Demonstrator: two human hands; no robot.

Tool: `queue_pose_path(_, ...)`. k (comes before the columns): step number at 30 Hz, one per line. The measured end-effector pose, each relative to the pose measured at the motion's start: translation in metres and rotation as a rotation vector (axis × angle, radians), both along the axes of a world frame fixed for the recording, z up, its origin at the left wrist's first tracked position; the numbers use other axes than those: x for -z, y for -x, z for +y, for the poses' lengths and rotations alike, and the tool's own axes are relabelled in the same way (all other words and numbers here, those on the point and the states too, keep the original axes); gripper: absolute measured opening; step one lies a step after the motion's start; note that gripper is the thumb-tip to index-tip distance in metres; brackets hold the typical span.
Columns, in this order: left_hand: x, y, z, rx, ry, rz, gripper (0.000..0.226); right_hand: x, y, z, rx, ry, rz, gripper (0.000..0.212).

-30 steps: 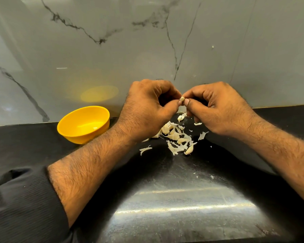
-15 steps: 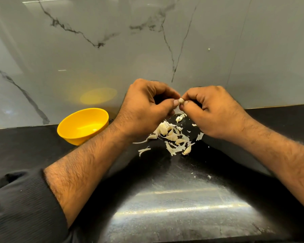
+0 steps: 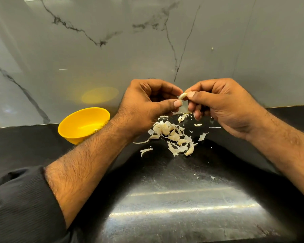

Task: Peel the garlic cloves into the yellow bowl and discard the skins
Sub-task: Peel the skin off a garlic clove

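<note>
Both hands meet above the black counter point(image 3: 165, 199), just in front of the grey marbled wall point(image 3: 147, 50). Right hand point(image 3: 223, 106) pinches a small pale garlic clove point(image 3: 182, 95) between its thumb and forefinger, the other fingers curled beneath. Left hand point(image 3: 147, 106) has its fingers curled too, with the thumb tip and forefinger closing on the left end of the same clove, where a bit of loose skin shows; the clove sits between the two thumbs, lifted clear of the counter.

Below the hands, on the counter, lies a heap of garlic cloves and skins point(image 3: 172, 135), pale and papery, with loose scraps scattered around it: one curl on the near left point(image 3: 145, 151), a few flakes on the right point(image 3: 203, 136) and tiny crumbs nearer the camera. Which pieces in the heap are whole cloves is hard to tell.

Far left on the counter, close to the wall, stands the yellow bowl point(image 3: 74, 127), tilted toward the camera, partly hidden by the left forearm. A dark sleeve point(image 3: 21, 204) covers the left arm at the near left corner.
</note>
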State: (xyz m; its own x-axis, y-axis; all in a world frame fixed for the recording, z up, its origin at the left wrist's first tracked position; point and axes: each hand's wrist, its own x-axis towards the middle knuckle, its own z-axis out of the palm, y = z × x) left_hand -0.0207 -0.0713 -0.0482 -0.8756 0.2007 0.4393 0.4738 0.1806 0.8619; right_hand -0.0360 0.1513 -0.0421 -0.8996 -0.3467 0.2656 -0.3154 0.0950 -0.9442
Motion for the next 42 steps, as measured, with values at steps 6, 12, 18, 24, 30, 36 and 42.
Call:
queue_pose_path(6,0.001,0.002,-0.0011,-0.053,0.113,0.145,0.018,-0.0015,0.0005,0.0011,-0.029,0.047,-0.107,0.02)
queue_pose_path(12,-0.0001,0.0021,-0.0016,-0.095,0.187,0.222,0.016,-0.0016,0.0018,0.0015,-0.02,0.009,-0.012,0.014)
queue_pose_path(18,-0.0004,0.003,-0.0023,-0.111,0.23,0.239,0.016,-0.001,0.0023,0.0019,-0.022,-0.011,0.016,0.014)
queue_pose_path(24,-0.0003,0.0028,-0.002,-0.106,0.244,0.244,0.016,-0.0023,0.0004,0.0025,-0.027,-0.005,0.0,0.014)
queue_pose_path(30,-0.0011,0.0018,-0.002,-0.145,0.283,0.288,0.015,-0.0042,-0.0005,0.0028,-0.034,-0.006,-0.013,0.015)
queue_pose_path(36,-0.0019,-0.0028,0.0003,-0.197,0.433,0.39,0.019,-0.0022,0.0008,0.0028,0.048,-0.184,0.143,0.012)
queue_pose_path(42,-0.0004,-0.0007,0.0007,-0.16,0.386,0.353,0.017,-0.0024,0.001,0.0032,0.073,-0.274,0.218,0.017)
